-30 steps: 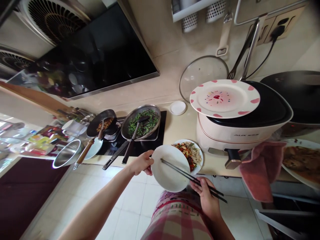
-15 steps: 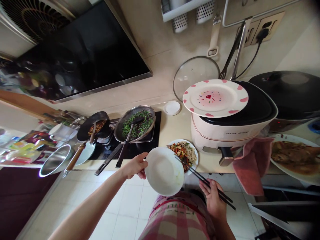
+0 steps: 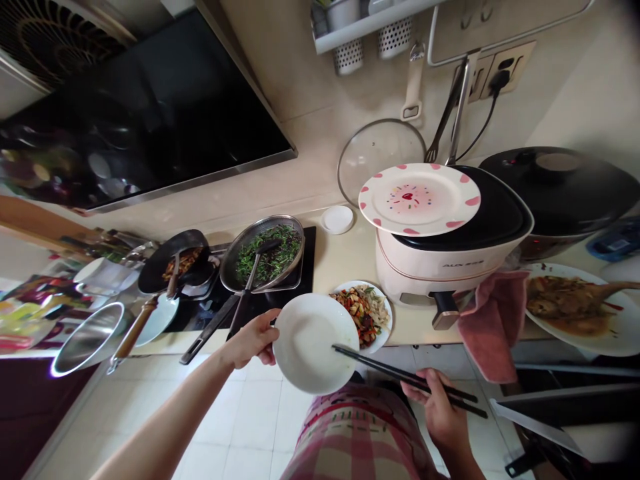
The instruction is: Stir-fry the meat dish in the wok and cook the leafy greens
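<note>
Two firm grasps: left hand (image 3: 254, 339) pinches white dish (image 3: 313, 333) at rim, right hand (image 3: 443, 408) holds black chopsticks (image 3: 381, 365) over it; best keep dish level, steady.

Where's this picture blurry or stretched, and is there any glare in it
Head view: colorful clutter at the left edge is smeared and stretched; the glossy black panel carries blurry reflections; the rim of the steel bowl glints; the floor tiles look bright; the white bowl and chopsticks are fairly sharp.

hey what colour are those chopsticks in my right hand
The chopsticks are black; the head view shows them best.
</note>
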`<state>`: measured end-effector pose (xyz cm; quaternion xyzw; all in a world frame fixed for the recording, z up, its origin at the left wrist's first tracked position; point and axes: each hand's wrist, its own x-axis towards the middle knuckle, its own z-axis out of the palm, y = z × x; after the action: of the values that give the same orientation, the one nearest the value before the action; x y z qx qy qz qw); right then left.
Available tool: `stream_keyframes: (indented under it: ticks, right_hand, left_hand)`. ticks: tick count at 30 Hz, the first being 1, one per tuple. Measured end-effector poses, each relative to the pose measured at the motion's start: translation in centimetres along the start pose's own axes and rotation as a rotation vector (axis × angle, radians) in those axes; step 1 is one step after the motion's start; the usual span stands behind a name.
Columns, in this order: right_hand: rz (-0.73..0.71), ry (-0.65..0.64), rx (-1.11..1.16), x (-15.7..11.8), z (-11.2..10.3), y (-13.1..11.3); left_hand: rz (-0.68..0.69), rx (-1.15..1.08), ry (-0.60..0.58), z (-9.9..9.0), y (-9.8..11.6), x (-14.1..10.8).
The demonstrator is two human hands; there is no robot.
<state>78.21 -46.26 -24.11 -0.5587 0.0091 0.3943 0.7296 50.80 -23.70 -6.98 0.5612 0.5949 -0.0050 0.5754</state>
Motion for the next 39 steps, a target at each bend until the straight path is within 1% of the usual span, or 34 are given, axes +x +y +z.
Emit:
stream_keyframes:
  ticks: [2, 4, 5, 7, 10, 11, 12, 14, 16, 17, 19, 22, 24, 25, 28, 30, 32, 34, 36, 37, 39]
  right_hand:
    - [0.047, 0.052, 0.076, 0.4, -0.3, 0.0]
    - [0.011, 0.089, 0.102, 0.7, -1.1, -0.2]
    - [-0.013, 0.076, 0.065, 0.7, -1.4, -0.4]
    - [-0.009, -0.008, -0.062, 0.5, -1.5, -0.7]
    - [0.020, -0.178, -0.162, 0.3, 0.2, -1.3]
    - [-0.003, -0.209, -0.159, 0.5, 1.0, -1.6]
    - [-0.051, -0.211, -0.143, 0.7, 1.7, -2.1]
    - [-0.169, -0.176, -0.121, 1.2, 2.8, -3.4]
    - [-0.294, -0.141, -0.169, 1.6, 3.0, -4.7]
    - [-0.367, -0.134, -0.238, 1.6, 2.7, -5.3]
    - [-0.542, -0.138, -0.473, 1.4, 1.7, -5.9]
    - [-0.833, -0.106, -0.815, 1.0, 0.6, -5.9]
    - [-0.959, -0.093, -0.932, 1.0, 0.8, -5.4]
    - [-0.999, -0.101, -0.962, 1.1, 1.1, -5.1]
    - [-1.041, -0.134, -1.003, 1.6, 2.9, -4.0]
    - [-1.035, -0.183, -1.002, 1.9, 4.4, -3.4]
    - [-0.994, -0.297, -1.007, 1.8, 5.9, -3.1]
    - [-0.949, -0.437, -1.019, 1.4, 6.7, -3.5]
    - [-0.950, -0.501, -1.030, 0.7, 6.7, -4.5]
    - [-0.969, -0.497, -1.036, 0.2, 6.3, -5.2]
    - [-1.004, -0.446, -1.066, -0.9, 5.3, -6.3]
  left_hand:
    - [0.011, -0.019, 0.009, -0.3, -0.5, -0.2]
    - [0.025, -0.036, 0.015, -0.7, -1.0, -0.5]
    - [0.032, -0.047, 0.015, -0.8, -1.1, -0.6]
    - [0.043, -0.070, 0.011, -1.0, -1.4, -0.6]
    - [0.039, -0.086, -0.011, -1.0, -1.6, -0.3]
    - [0.034, -0.088, -0.027, -0.9, -1.6, -0.2]
    - [0.031, -0.093, -0.044, -0.9, -1.7, -0.1]
    - [0.029, -0.123, -0.064, -0.6, -2.0, 0.2]
    - [0.044, -0.198, -0.044, 0.0, -2.3, 0.9]
    - [0.064, -0.257, -0.019, 0.4, -2.3, 1.4]
    - [0.122, -0.398, 0.071, 1.5, -2.1, 3.0]
    - [0.193, -0.552, 0.207, 3.5, -0.8, 6.7]
    - [0.201, -0.596, 0.258, 4.7, 0.4, 9.6]
    - [0.200, -0.612, 0.274, 5.2, 0.9, 11.0]
    - [0.187, -0.656, 0.327, 6.1, 2.0, 14.6]
    - [0.173, -0.672, 0.349, 6.3, 2.3, 16.3]
    - [0.159, -0.679, 0.360, 6.4, 2.4, 17.6]
    - [0.146, -0.680, 0.363, 6.4, 2.5, 18.6]
    - [0.132, -0.677, 0.360, 6.5, 2.7, 19.6]
    - [0.124, -0.676, 0.357, 6.5, 2.8, 20.1]
    - [0.105, -0.673, 0.349, 6.6, 3.0, 21.2]
